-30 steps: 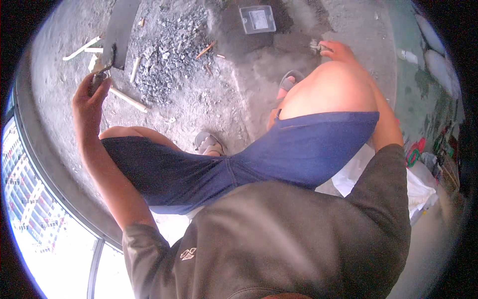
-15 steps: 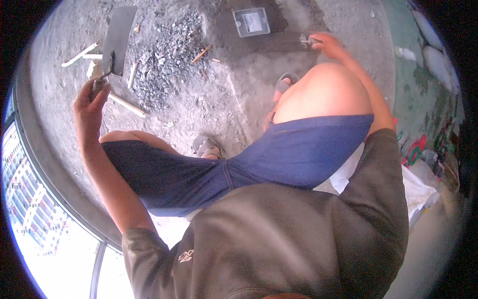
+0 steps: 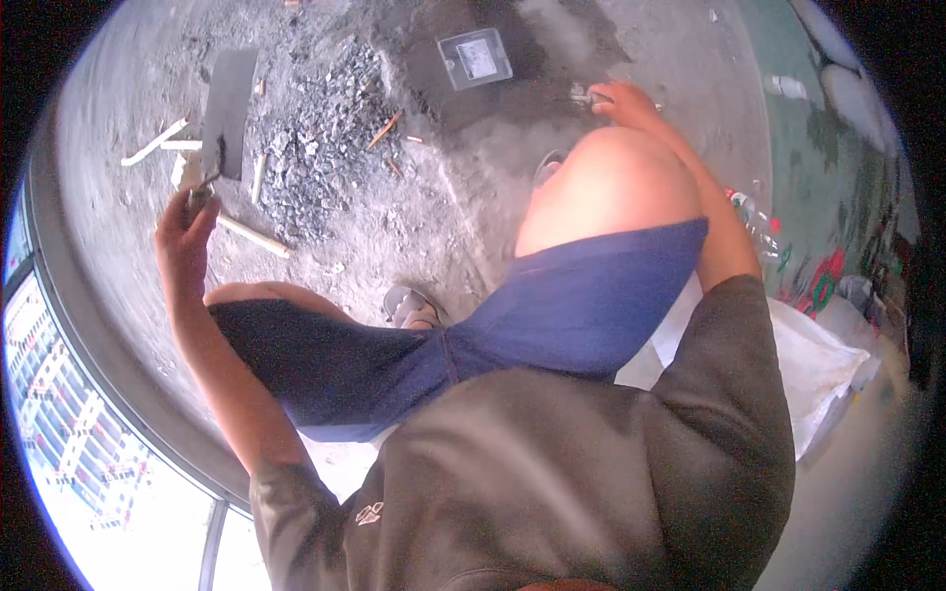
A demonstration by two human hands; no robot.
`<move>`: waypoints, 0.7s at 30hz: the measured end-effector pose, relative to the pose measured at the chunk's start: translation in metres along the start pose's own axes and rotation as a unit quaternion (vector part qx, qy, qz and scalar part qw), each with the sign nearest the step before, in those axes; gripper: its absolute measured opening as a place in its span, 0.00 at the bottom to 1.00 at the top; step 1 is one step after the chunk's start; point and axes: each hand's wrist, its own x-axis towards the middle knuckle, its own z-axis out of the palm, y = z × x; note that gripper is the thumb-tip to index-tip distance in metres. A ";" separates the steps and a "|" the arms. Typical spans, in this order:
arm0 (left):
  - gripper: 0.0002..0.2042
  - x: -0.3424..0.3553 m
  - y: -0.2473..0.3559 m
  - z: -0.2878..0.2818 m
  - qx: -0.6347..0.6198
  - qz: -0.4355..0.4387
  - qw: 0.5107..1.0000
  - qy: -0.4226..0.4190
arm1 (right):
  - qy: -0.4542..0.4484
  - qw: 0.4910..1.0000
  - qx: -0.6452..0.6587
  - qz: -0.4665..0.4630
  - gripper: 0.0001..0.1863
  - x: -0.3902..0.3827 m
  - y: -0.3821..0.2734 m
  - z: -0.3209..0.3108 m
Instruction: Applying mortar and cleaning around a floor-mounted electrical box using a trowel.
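Note:
My left hand (image 3: 185, 229) is closed round the handle of a trowel (image 3: 229, 113) with a long grey rectangular blade. The blade points away from me, over the grey floor beside dark gravel (image 3: 320, 148). At the far right, my right hand (image 3: 623, 101) is closed on a tool that appears to be a second trowel (image 3: 583, 95). Only a small grey part shows by my fingers; I cannot make out its blade against the dark, damp-looking surface (image 3: 532, 94). To the left of this hand, a clear flat plastic box (image 3: 475, 59) with a pale label lies on that dark patch.
Pale wooden sticks (image 3: 253, 236) lie around the gravel, with a thin brown stick (image 3: 384, 130) on top. At the right are a white sack (image 3: 818, 350), a clear plastic bottle (image 3: 757, 227) and red and green bits (image 3: 826, 281). A curved ledge (image 3: 128, 345) runs along the left.
The view has shifted, so the floor, box and gravel appear lower. Both hands keep their holds and stay in much the same place beside the things around them. More of the bottle shows.

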 end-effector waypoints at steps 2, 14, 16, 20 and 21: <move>0.13 -0.002 0.003 0.002 0.019 0.000 1.000 0.008 | -0.012 0.999 -0.008 0.044 0.23 -0.016 0.010 0.004; 0.14 0.001 0.035 0.023 -0.010 -0.036 0.999 -0.018 | 0.207 0.867 0.348 0.290 0.22 -0.036 -0.090 0.090; 0.14 0.000 0.041 0.030 -0.029 -0.020 0.999 -0.015 | 0.208 0.861 0.376 0.270 0.21 -0.035 -0.111 0.078; 0.15 0.003 0.042 0.030 -0.022 -0.031 0.999 -0.023 | 0.228 0.863 0.379 0.244 0.22 -0.033 -0.118 0.062; 0.15 0.007 0.031 0.028 0.005 -0.020 0.999 -0.028 | 0.235 0.855 0.385 0.258 0.23 -0.034 -0.120 0.054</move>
